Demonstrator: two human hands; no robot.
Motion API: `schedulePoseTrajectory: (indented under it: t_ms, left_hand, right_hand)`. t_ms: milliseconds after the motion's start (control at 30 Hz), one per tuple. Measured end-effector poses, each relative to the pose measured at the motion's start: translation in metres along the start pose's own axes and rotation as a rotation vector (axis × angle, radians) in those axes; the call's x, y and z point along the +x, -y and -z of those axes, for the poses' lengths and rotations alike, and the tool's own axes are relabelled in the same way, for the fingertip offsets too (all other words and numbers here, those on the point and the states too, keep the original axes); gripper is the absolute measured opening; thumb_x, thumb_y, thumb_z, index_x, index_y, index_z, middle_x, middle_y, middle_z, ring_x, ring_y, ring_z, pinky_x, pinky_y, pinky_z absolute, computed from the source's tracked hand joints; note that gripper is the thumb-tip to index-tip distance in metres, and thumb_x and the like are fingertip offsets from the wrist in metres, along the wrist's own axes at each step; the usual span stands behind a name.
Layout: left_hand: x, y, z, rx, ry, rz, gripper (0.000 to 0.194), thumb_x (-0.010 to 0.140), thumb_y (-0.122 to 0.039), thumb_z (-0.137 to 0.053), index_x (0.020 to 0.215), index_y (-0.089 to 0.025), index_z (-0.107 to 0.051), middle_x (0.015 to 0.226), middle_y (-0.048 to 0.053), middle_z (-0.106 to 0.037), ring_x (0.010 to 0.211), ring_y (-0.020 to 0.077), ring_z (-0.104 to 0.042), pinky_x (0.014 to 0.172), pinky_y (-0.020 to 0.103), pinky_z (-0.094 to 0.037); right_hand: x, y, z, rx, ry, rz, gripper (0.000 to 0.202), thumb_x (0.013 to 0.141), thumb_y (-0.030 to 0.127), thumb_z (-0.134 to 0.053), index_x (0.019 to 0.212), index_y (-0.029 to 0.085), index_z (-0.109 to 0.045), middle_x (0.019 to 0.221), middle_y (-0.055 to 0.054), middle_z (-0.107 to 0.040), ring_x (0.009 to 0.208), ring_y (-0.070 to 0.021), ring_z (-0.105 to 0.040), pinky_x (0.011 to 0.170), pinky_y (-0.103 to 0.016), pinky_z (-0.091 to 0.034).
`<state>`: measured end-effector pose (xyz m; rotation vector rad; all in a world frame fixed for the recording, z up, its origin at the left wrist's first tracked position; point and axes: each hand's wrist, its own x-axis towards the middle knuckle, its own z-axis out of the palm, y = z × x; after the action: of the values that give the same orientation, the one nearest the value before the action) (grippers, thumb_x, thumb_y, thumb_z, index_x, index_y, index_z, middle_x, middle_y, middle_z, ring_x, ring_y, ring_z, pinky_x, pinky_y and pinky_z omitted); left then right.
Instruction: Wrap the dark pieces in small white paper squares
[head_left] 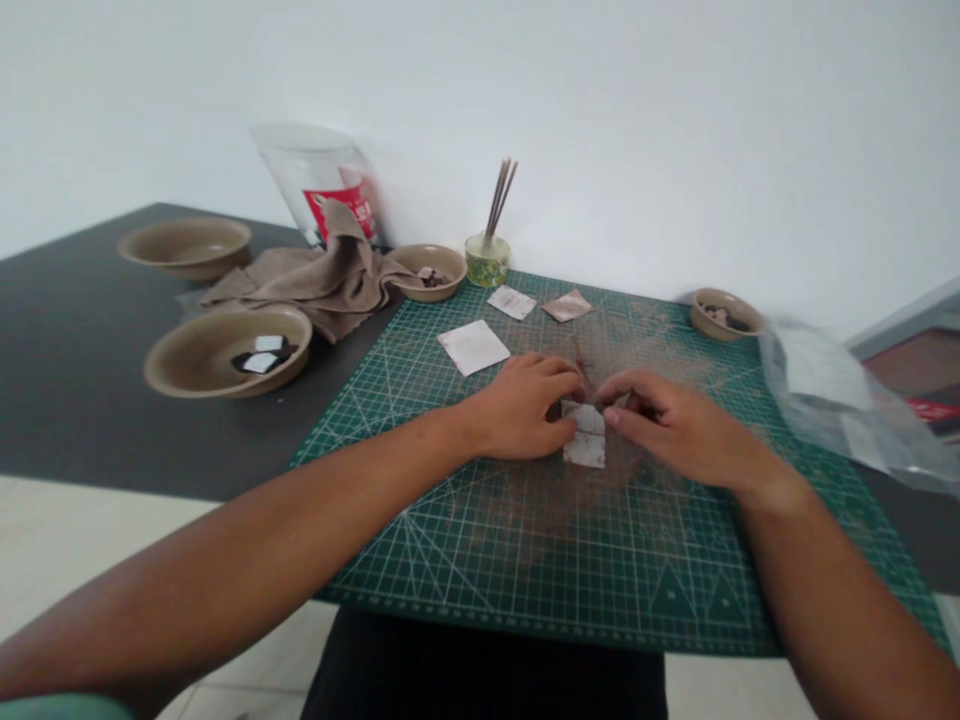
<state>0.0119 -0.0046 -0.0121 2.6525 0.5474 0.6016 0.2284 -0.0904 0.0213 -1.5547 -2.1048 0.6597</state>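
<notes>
A small whitish square sheet (587, 452) with a crease across it and worn brownish marks lies on the green cutting mat (480, 540). My left hand (531, 408) rests at its left side, fingers curled over its far edge and the thumb pressing on it. At the upper right corner of the sheet is my right hand (652, 418), its thumb and index finger pinched together. Whatever lies between those fingertips is too small to make out. Beyond my hands are a larger white square (474, 347), a smaller whitish square (512, 302) and a brownish square (568, 305).
Brown dust marks the mat. To the left stand an empty bowl (184, 245), a bowl with black and white pieces (225, 375), a brown cloth (300, 285) and a clear tub (307, 170). Sticks fill a green jar (487, 265). A small bowl (724, 318) and plastic bag (847, 400) lie right.
</notes>
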Motion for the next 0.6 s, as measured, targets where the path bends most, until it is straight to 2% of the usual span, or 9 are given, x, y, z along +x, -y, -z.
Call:
schedulePoseTrajectory:
  t_ms: [133, 233, 400, 600]
  left_hand:
    - [-0.001, -0.002, 0.001, 0.070, 0.063, -0.008, 0.025, 0.083, -0.033, -0.062, 0.104, -0.022, -0.067, 0.126, 0.007, -0.061, 0.119, 0.0292, -0.052, 0.104, 0.047, -0.036]
    - [-0.001, 0.000, 0.002, 0.077, 0.084, -0.042, 0.024, 0.080, -0.031, -0.063, 0.101, -0.021, -0.067, 0.125, 0.006, -0.062, 0.119, 0.0292, -0.051, 0.105, 0.046, -0.035]
    - [-0.002, 0.008, 0.004, 0.059, 0.134, -0.073, 0.028, 0.081, -0.032, -0.063, 0.108, -0.025, -0.068, 0.126, 0.005, -0.061, 0.121, 0.0305, -0.048, 0.104, 0.047, -0.033]
    - [-0.001, 0.012, 0.002, 0.079, 0.132, -0.077, 0.031, 0.083, -0.043, -0.065, 0.108, -0.026, -0.068, 0.128, 0.006, -0.059, 0.123, 0.0316, -0.045, 0.104, 0.048, -0.031]
  right_hand:
    - [0.000, -0.001, -0.008, -0.150, 0.022, 0.149, 0.015, 0.094, 0.029, -0.058, 0.106, 0.023, -0.065, 0.092, -0.002, -0.067, 0.075, -0.0146, -0.061, 0.070, -0.028, -0.048]
    - [0.000, 0.006, -0.019, -0.154, 0.029, 0.272, 0.015, 0.094, 0.027, -0.059, 0.107, 0.021, -0.064, 0.097, -0.004, -0.066, 0.080, -0.0152, -0.062, 0.076, -0.030, -0.050]
    - [-0.006, 0.024, -0.034, -0.097, 0.089, 0.463, 0.012, 0.095, 0.025, -0.060, 0.106, 0.022, -0.062, 0.105, -0.005, -0.067, 0.094, -0.0170, -0.063, 0.084, -0.033, -0.051]
    - [-0.012, 0.058, -0.051, -0.048, 0.094, 0.635, 0.009, 0.095, 0.024, -0.059, 0.103, 0.020, -0.061, 0.107, -0.005, -0.070, 0.095, -0.0154, -0.065, 0.086, -0.031, -0.052]
